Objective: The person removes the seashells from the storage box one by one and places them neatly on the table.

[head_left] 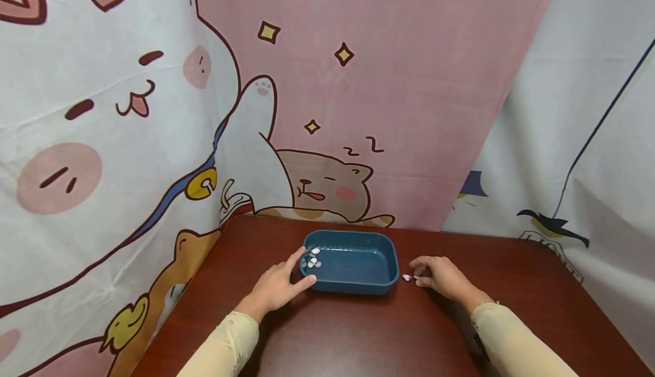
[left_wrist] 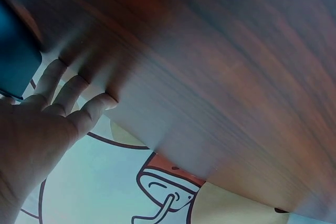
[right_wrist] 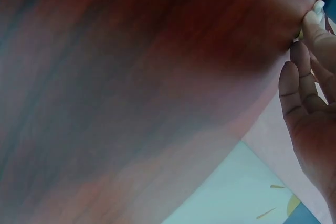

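Pink and white hanging cloth (head_left: 409, 87) fills the background, printed with a big white cat, a brown animal lying down and, at the right, a dark bird. In front of it stands the bench (head_left: 353, 337), reddish-brown with a wood grain. On the bench sits a blue basin (head_left: 353, 288), rectangular with rounded corners, between the person's two hands. Cream sleeves (head_left: 222, 343) cover both forearms.

The left hand (head_left: 276, 287) is at the basin's left end, forefinger and thumb spread apart at the rim; its grip is slack, the fingers extended. The right hand (head_left: 444, 276) is just beyond the basin's right end, low over the bench, fingers bent toward the thumb.

Smallest are the whitish pieces, some tinged purple. Several pale pieces (head_left: 313, 262) lie grouped inside the basin at its left end. One loose piece (head_left: 406, 278) lies on the bench between basin and right hand. Another piece (head_left: 416, 277) shows at the right thumb's tip; whether the right grip pinches it, I cannot tell.
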Tool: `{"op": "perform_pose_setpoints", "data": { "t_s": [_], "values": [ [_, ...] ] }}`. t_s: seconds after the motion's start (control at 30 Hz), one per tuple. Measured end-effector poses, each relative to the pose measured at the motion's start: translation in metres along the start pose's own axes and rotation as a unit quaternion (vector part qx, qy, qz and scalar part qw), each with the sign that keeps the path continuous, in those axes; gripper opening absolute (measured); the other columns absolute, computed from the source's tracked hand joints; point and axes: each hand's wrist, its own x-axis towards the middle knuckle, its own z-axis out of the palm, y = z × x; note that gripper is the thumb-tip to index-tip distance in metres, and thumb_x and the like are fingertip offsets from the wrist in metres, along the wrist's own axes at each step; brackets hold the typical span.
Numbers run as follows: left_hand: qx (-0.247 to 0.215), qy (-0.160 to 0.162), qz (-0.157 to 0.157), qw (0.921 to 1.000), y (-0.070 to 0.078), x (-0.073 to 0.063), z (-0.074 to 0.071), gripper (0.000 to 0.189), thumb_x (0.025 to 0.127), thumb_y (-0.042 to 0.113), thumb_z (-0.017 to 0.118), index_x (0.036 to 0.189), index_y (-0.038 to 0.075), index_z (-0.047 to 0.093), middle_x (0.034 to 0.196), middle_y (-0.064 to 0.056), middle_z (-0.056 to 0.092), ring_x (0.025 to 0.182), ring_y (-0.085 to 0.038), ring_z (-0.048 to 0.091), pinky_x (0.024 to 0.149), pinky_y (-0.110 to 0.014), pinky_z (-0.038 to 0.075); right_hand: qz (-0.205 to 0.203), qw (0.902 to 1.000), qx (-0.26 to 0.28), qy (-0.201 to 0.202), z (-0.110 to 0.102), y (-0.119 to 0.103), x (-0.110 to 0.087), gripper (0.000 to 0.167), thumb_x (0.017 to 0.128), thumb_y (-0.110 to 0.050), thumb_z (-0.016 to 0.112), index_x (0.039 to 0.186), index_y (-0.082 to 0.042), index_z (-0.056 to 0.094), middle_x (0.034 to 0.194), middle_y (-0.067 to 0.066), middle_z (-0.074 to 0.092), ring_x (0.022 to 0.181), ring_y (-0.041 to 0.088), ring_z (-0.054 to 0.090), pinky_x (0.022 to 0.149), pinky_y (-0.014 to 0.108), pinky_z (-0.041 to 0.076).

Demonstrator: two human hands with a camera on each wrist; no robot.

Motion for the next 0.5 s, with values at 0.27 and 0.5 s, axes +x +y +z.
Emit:
{"op": "perform_pose_setpoints", "data": {
  "t_s": [0.27, 0.5],
  "values": [
    [0.001, 0.0, 0.0, 1.0, -0.0023, 0.0012, 0.0024, 0.092, 0.095, 0.082, 0.051, 0.17, 0.035, 0.026, 0.157, -0.019, 0.058, 0.139, -0.043, 0.059, 0.116, -0.066, 0.045, 0.019, 0.9998, 0.008, -0.001, 0.0045, -0.0045, 0.0038, 0.036, 0.088, -0.008, 0.087, 0.121, -0.006, 0.075, 0.097, -0.004, 0.077, 0.087, 0.008, 0.07, 0.077, 0.028, 0.059],
    [0.004, 0.004, 0.002, 1.0, -0.0028, 0.0016, 0.0024, 0.092, 0.096, 0.082, 0.051, 0.17, 0.034, 0.026, 0.157, -0.019, 0.058, 0.138, -0.044, 0.059, 0.116, -0.067, 0.044, 0.028, 0.9996, 0.009, 0.002, 0.004, -0.0053, 0.004, 0.038, 0.087, -0.011, 0.088, 0.122, -0.006, 0.075, 0.098, 0.0, 0.077, 0.088, 0.012, 0.07, 0.078, 0.03, 0.059]
  ]
}}
